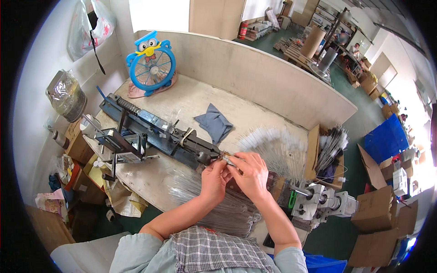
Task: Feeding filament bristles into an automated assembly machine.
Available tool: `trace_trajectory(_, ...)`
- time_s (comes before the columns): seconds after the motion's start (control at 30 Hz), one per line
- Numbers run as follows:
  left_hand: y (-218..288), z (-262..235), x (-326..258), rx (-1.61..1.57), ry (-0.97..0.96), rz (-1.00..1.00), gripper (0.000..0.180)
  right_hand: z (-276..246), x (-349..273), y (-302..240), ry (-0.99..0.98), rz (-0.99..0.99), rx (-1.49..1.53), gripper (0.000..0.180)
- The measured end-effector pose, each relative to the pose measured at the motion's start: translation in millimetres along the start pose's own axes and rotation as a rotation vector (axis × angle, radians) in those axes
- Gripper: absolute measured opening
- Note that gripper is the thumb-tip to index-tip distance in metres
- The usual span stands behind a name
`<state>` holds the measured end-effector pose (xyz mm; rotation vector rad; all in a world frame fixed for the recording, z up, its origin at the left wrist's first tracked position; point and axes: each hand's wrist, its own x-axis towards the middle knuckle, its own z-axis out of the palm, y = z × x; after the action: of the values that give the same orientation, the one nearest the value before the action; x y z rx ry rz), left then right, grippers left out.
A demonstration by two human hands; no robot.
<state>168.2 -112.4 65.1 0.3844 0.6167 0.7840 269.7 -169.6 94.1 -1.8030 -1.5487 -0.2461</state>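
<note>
My left hand (213,183) and my right hand (251,175) meet at the right end of a long dark metal bench machine (182,140). On both, thumb and fingers are pinched together around something small and pale, mostly hidden by the fingertips. A round dark knob (203,158) on the machine is just left of my fingers. Below my wrists lies a wide bundle of thin metal wires (227,211). Beyond my right hand, thin wire brushes with white tips (273,137) fan out on the table. A grey-blue cloth (214,124) lies behind the machine.
A blue cartoon fan (152,68) stands at the back left. A crank fixture (119,143) sits left. At right are a silver motorised spindle (323,200) and a carton of wires (313,152). A low partition (255,75) borders the table. A person (355,50) is far off.
</note>
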Motion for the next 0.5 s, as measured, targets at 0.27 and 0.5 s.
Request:
trace_trajectory(0.27,-2.1,-4.7,-0.3,-0.030,-0.064,-0.009,0.005,-7.8,-1.5,-0.3,0.007,0.025,0.008,0.021)
trace_trajectory(0.5,-3.1,-3.6,1.8,0.031,-0.051,0.016,0.006,-7.5,-1.5,2.8,-0.013,0.012,0.002,0.023)
